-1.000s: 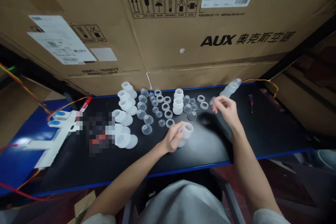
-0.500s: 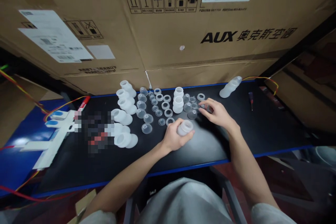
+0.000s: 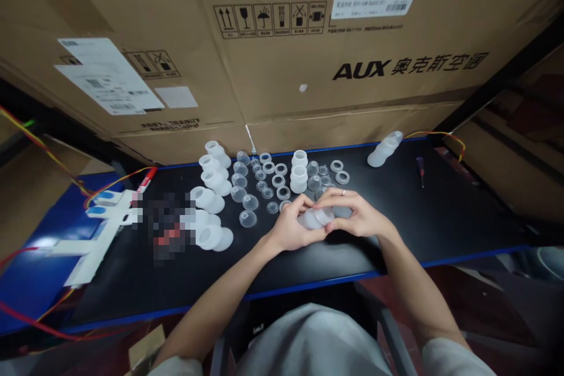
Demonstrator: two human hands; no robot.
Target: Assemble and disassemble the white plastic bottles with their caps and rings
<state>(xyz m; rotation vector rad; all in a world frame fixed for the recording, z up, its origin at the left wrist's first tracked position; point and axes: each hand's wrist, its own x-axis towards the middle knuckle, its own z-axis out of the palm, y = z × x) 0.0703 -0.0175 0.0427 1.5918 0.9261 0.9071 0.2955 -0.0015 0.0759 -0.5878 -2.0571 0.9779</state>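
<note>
My left hand [image 3: 293, 226] is closed around a translucent white plastic bottle piece [image 3: 314, 218] just above the black table [image 3: 396, 229]. My right hand [image 3: 355, 215] meets it from the right, fingers curled on the same piece and pressing a small clear part against it. A ring shows on a right finger. Behind the hands lie several clear caps [image 3: 248, 218] and white rings [image 3: 283, 192]. Two stacked white pieces [image 3: 299, 171] stand upright in the middle.
A row of white bottle pieces [image 3: 210, 179] runs along the left. An assembled stack [image 3: 384, 150] lies at the back right, near a small screwdriver [image 3: 421, 171]. Large cardboard boxes [image 3: 308, 59] wall the back. White and blue parts [image 3: 99, 211] and coloured wires sit left.
My right hand came back from the rings at the back with a small part and joined my left hand on the bottle piece. My left hand turned the piece sideways.
</note>
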